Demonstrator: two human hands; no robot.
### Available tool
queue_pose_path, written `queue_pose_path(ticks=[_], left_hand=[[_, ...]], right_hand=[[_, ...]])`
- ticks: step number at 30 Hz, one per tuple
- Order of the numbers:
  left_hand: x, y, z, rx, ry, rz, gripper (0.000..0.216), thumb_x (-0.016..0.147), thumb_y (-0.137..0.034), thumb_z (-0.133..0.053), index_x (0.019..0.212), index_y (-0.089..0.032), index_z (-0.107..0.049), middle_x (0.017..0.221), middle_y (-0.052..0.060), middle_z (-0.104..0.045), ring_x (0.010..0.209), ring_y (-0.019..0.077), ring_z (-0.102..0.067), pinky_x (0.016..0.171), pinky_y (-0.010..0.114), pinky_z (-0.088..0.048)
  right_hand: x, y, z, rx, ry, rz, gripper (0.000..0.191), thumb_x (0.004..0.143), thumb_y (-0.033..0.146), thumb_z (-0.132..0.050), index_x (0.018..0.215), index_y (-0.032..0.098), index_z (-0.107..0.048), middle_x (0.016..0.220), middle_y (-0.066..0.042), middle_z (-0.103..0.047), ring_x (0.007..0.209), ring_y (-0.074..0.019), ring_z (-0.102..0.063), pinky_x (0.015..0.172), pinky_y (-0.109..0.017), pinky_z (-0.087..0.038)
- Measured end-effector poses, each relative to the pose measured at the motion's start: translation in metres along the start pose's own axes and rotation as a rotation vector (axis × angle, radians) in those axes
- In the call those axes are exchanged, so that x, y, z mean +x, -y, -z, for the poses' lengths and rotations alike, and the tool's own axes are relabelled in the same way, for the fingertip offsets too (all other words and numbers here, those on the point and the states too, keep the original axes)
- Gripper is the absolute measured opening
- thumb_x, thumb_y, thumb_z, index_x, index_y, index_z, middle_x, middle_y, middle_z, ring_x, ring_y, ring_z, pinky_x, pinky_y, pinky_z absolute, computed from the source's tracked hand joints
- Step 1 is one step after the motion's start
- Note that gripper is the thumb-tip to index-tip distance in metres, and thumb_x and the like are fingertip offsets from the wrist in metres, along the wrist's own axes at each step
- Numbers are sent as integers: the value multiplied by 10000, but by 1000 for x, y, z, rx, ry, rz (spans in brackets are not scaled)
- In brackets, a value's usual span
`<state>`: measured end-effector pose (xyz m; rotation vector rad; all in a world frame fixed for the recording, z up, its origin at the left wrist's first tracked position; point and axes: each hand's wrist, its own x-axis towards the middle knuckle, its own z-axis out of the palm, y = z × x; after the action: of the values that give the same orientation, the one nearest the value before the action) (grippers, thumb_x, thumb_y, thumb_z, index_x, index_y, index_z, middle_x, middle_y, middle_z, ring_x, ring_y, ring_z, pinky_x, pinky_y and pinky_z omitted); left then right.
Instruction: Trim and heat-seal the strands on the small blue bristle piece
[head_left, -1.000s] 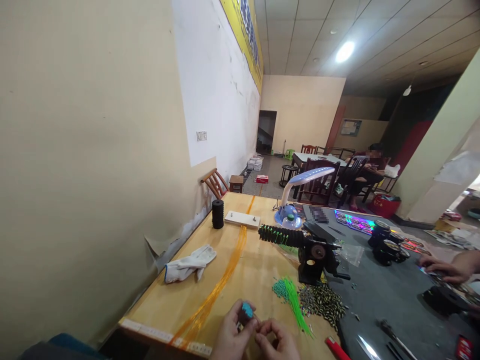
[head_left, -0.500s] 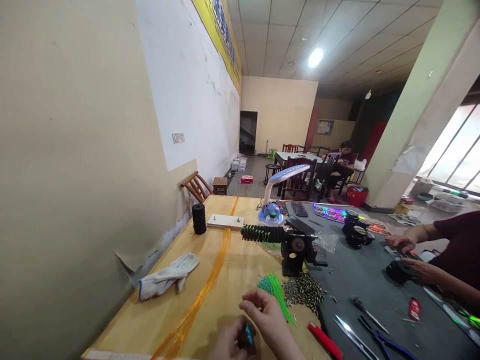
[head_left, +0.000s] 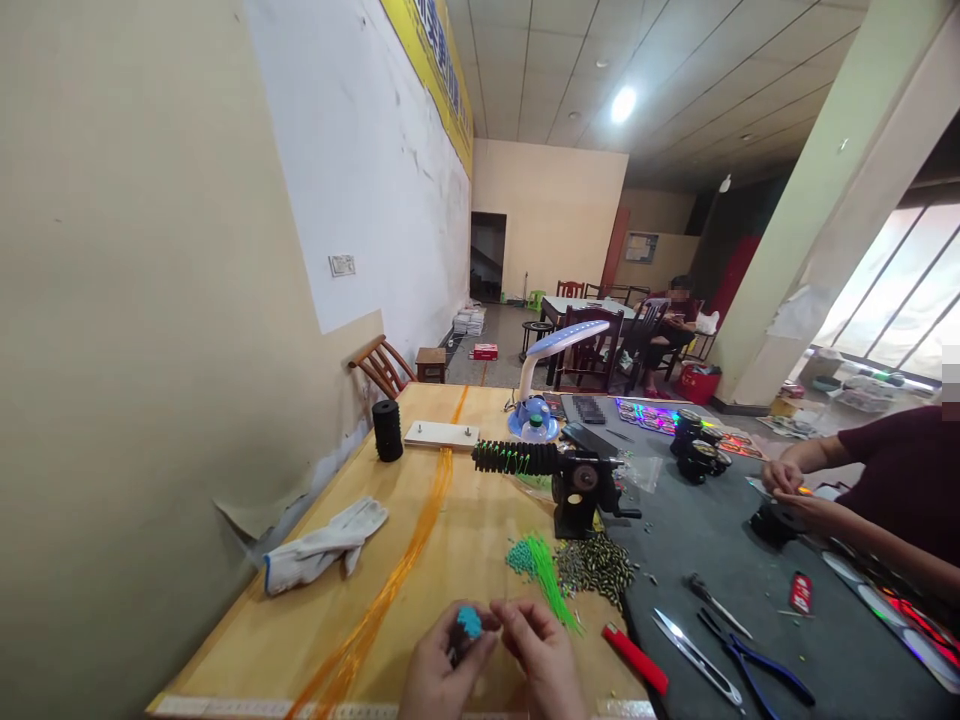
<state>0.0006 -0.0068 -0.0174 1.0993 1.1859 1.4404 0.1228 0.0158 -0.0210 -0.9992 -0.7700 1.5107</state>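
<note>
My left hand [head_left: 441,662] is closed around a small dark piece with a bright turquoise end [head_left: 469,622] that points up; its exact kind is unclear. Close beside it, on the right, my right hand [head_left: 546,655] has thumb and forefinger pinched together, and whatever lies between them is too small to make out. Just beyond my hands lie thin green strands [head_left: 550,585], a small heap of turquoise beads [head_left: 520,557] and a larger pile of dark and gold bead-like pieces [head_left: 600,568].
A black cranked winder [head_left: 581,490] carries a ribbed roller [head_left: 517,457]. Orange threads [head_left: 409,560] run from a white plate [head_left: 431,433] past a glove [head_left: 326,545]. Rightward lie a red-handled tool [head_left: 636,660], tweezers [head_left: 697,662] and pliers [head_left: 754,662]. A co-worker's hands [head_left: 787,485] work there.
My left hand has risen and turned, bringing the turquoise end up into view. My right hand has drawn lower and now pinches beside it. The co-worker's hands have come together.
</note>
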Motion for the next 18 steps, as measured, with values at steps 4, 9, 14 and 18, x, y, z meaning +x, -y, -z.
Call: queue_pose_path(ticks=[4, 9, 14, 18], left_hand=[[-5, 0, -14, 9, 33, -14, 339, 671, -475, -733, 757, -158, -646, 666, 24, -661, 629, 164, -598, 592, 219, -475], [-8, 1, -9, 118, 116, -8, 328, 727, -467, -685, 728, -140, -662, 666, 46, -668, 652, 173, -593, 620, 230, -480], [-12, 7, -5, 151, 47, -23, 363, 705, -508, -682, 656, -150, -641, 573, 15, -622, 562, 150, -553, 552, 217, -463], [-15, 12, -6, 232, 45, -43, 342, 722, -481, -661, 620, -162, -591, 553, -5, -574, 554, 142, -516, 536, 210, -422]], right_hand=[[-11, -9, -4, 236, -48, -96, 396, 466, 431, -879, 657, 145, -684, 745, -47, -731, 720, -158, -654, 671, -240, -521], [-23, -13, 3, 193, -104, -23, 454, 482, 453, -870, 753, 129, -704, 763, -84, -740, 704, -179, -676, 631, -251, -537], [-35, -18, 17, 25, -127, 97, 665, 574, 548, -794, 1080, 138, -659, 824, -123, -743, 701, -227, -692, 577, -285, -531], [-42, -23, 21, -16, -116, 125, 659, 621, 572, -752, 1106, 137, -655, 812, -120, -740, 709, -229, -697, 585, -277, -526]])
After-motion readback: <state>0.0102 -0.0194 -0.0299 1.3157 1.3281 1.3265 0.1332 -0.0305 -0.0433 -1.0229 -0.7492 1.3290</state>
